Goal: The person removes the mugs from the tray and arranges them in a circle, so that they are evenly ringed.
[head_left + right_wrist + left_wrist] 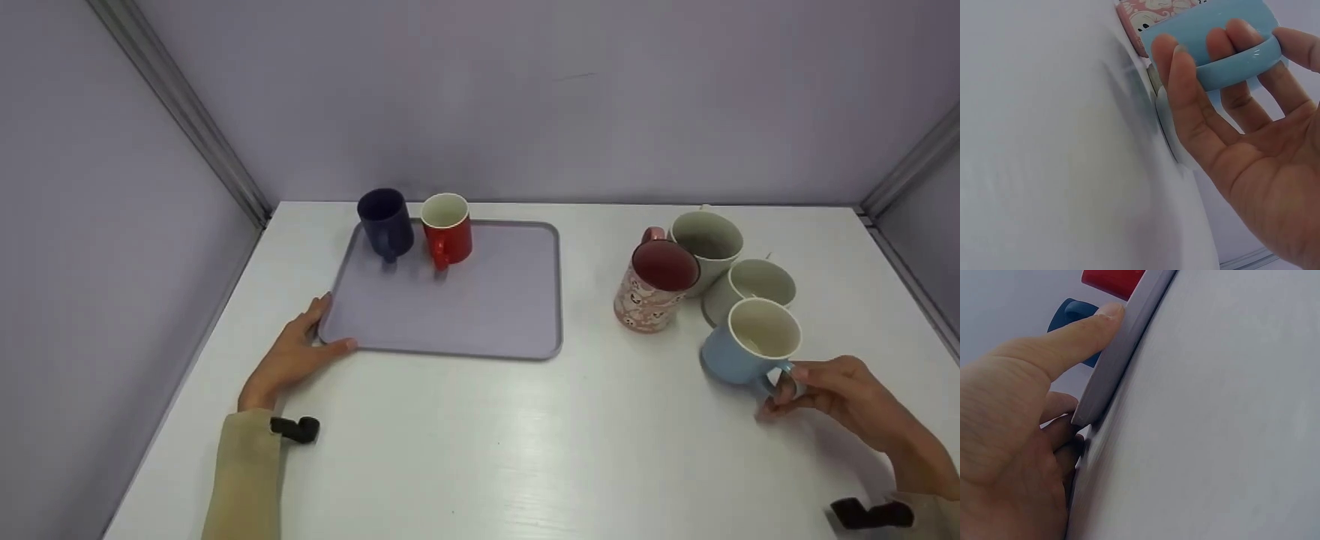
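Note:
My right hand (847, 394) grips the handle of a light blue mug (739, 349), its fingers passing through the loop and the thumb on top. The mug stands nearly upright, close to the tabletop. In the right wrist view the blue handle (1241, 64) shows between the fingers. My left hand (292, 360) holds the near left corner of a grey tray (465, 315), thumb along the front rim and fingers at the left side. On the tray's back left part stand a dark blue mug (386, 225) and a red mug (448, 236) with white inside.
Beside the light blue mug, a pink patterned mug (649, 296) and two pale mugs, one farther back (709, 247) and one nearer (750, 289), stand close together on the white table (480, 442). Pale walls (525, 105) enclose the table's back and sides.

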`<state>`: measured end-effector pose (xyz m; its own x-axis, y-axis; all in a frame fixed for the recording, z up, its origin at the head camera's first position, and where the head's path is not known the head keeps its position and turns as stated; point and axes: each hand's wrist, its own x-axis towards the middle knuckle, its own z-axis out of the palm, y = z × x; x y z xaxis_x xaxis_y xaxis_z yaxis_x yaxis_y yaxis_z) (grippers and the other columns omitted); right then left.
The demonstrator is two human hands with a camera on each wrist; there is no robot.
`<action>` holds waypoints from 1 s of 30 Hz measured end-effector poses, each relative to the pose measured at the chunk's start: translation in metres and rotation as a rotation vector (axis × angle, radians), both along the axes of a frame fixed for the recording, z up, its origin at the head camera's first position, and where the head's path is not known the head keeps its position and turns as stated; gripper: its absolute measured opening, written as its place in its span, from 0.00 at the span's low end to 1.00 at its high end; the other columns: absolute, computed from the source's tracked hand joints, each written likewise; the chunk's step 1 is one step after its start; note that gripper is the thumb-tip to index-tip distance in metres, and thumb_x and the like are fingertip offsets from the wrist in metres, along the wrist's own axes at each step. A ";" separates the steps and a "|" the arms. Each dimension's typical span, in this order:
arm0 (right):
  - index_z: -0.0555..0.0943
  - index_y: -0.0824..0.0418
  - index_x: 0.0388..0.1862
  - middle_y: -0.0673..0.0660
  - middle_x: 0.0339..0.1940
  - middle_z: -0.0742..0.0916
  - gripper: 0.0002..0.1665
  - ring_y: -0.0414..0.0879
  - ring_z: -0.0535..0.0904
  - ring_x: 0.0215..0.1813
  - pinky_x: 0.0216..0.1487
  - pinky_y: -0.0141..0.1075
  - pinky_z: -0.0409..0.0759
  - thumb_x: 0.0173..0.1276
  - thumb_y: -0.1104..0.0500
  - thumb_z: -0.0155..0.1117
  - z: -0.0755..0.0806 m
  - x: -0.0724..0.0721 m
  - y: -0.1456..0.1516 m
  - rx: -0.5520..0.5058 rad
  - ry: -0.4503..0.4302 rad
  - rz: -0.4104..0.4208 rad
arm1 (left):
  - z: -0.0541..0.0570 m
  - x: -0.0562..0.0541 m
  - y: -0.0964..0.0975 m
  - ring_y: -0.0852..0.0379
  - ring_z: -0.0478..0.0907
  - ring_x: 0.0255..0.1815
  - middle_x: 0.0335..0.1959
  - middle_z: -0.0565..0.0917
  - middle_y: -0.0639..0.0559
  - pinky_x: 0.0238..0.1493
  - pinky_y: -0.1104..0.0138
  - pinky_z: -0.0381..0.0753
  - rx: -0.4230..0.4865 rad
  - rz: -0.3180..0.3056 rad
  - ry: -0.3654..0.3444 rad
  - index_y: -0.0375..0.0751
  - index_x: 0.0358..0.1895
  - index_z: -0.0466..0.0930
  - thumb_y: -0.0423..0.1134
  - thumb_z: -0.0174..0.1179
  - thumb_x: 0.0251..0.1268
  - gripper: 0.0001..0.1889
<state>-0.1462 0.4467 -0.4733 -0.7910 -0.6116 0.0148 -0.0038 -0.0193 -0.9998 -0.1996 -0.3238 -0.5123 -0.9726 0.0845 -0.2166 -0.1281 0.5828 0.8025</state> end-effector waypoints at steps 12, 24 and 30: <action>0.84 0.80 0.44 0.64 0.47 0.92 0.33 0.60 0.91 0.54 0.60 0.48 0.90 0.86 0.74 0.24 -0.010 -0.004 0.001 -0.105 -0.059 0.095 | 0.000 -0.001 0.001 0.40 0.32 0.91 0.91 0.38 0.43 0.88 0.40 0.36 -0.010 -0.007 0.011 0.55 0.89 0.45 0.65 0.72 0.65 0.58; 0.83 0.79 0.47 0.66 0.49 0.92 0.31 0.59 0.91 0.57 0.61 0.49 0.89 0.87 0.72 0.26 -0.010 -0.003 0.009 -0.055 -0.096 0.073 | 0.000 -0.001 0.001 0.39 0.32 0.91 0.90 0.38 0.43 0.88 0.40 0.36 -0.010 -0.012 0.019 0.55 0.89 0.44 0.65 0.72 0.65 0.58; 0.82 0.82 0.53 0.57 0.47 0.94 0.22 0.52 0.94 0.50 0.48 0.43 0.93 0.89 0.69 0.40 -0.001 0.004 0.019 0.300 0.086 -0.164 | 0.000 -0.001 0.000 0.40 0.32 0.91 0.91 0.38 0.43 0.88 0.40 0.37 -0.019 -0.013 0.023 0.54 0.89 0.44 0.66 0.73 0.64 0.59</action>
<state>-0.1418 0.4653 -0.4746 -0.8827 -0.4638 -0.0752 -0.0674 0.2833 -0.9567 -0.2010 -0.3238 -0.5126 -0.9763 0.0931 -0.1954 -0.1018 0.5992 0.7941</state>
